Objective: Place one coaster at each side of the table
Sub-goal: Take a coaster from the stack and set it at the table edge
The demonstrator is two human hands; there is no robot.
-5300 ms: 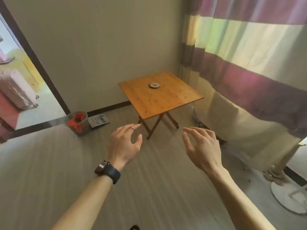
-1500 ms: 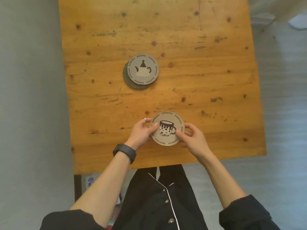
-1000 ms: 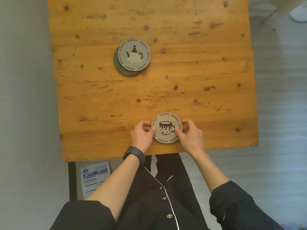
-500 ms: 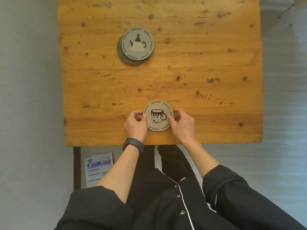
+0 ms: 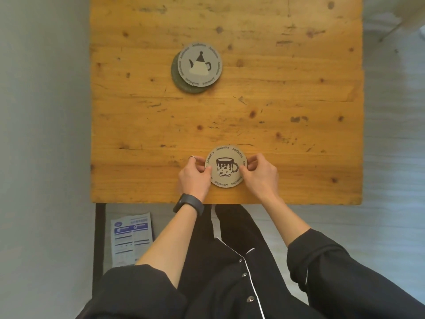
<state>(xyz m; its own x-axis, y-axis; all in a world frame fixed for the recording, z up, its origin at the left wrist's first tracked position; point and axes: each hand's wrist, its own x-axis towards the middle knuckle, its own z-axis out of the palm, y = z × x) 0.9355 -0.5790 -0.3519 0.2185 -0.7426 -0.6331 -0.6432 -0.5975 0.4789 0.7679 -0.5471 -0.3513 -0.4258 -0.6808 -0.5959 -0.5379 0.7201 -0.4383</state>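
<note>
mug-print coaster point(image 5: 226, 166) flat at six o'clock on wooden table point(image 5: 287, 88), pinched between left hand point(image 5: 195, 175) and right hand point(image 5: 258, 174); teapot-print coaster stack point(image 5: 197, 66) toward eleven o'clock, well apart.

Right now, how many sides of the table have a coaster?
None finished. The mug coaster lies near the table's near edge, pinched by left hand and right hand. The other sides are bare; the teapot coaster sits mid-table, stacked on a darker disc.

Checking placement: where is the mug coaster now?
Head view: the mug coaster lies near the table's near edge, between the left hand and right hand.
</note>
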